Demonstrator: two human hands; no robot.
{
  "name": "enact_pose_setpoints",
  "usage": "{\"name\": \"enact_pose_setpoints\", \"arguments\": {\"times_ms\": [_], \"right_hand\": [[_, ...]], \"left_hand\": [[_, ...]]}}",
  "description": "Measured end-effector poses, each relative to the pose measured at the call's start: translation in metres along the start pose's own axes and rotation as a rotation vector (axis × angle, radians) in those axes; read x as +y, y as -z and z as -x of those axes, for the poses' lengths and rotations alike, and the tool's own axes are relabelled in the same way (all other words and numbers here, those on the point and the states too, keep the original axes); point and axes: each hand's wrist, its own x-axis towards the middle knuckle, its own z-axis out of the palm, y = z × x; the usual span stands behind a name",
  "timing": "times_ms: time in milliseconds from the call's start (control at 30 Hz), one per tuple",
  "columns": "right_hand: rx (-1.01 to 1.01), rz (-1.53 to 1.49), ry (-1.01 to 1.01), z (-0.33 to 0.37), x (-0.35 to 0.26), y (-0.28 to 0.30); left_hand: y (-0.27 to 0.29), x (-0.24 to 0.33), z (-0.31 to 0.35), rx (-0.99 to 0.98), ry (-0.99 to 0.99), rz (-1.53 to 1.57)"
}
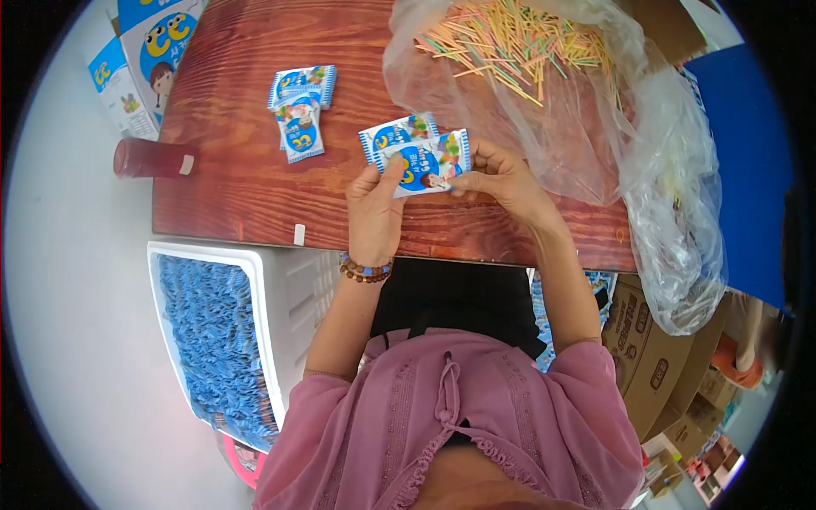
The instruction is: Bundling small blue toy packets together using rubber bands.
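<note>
I see the left forearm (338,327) and right forearm (571,289) stretched forward, angled inward; the left hand (375,212) pinches with its thumb (392,174) on top, the right hand (512,183), just beside it, also pinching

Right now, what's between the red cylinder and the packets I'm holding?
In the head view, overlapping loose blue-and-white packets lie on the wooden table between the red cylinder and the held packets.

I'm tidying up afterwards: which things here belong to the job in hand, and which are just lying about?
Likely the job: held packets (left hand, right hand), loose packets, perhaps colourful sticks.
Apparently just lying about: reddish container, small white piece.
</note>
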Motion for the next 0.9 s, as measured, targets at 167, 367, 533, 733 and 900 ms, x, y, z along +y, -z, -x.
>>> {"name": "enact_pose_setpoints", "arguments": {"times_ms": [167, 367, 533, 733, 900], "right_hand": [[-0.056, -0.063, 0.134, 0.005, 0.015, 0.024], [0.014, -0.069, 0.137, 0.006, 0.004, 0.022], [0.012, 0.037, 0.184, 0.007, 0.006, 0.024], [0.145, 0.138, 0.261, 0.012, 0.007, 0.018], [0.206, 0.208, 0.273, 0.012, 0.005, 0.018]], "left_hand": [[-0.008, -0.003, 0.0, -0.004, 0.047, -0.01], [-0.024, -0.006, 0.006, 0.017, 0.053, -0.044], [-0.025, -0.013, 0.007, 0.033, -0.016, -0.145], [-0.028, -0.024, 0.008, 0.095, -0.128, -0.208], [-0.032, -0.028, 0.007, 0.123, -0.126, -0.122]]}}
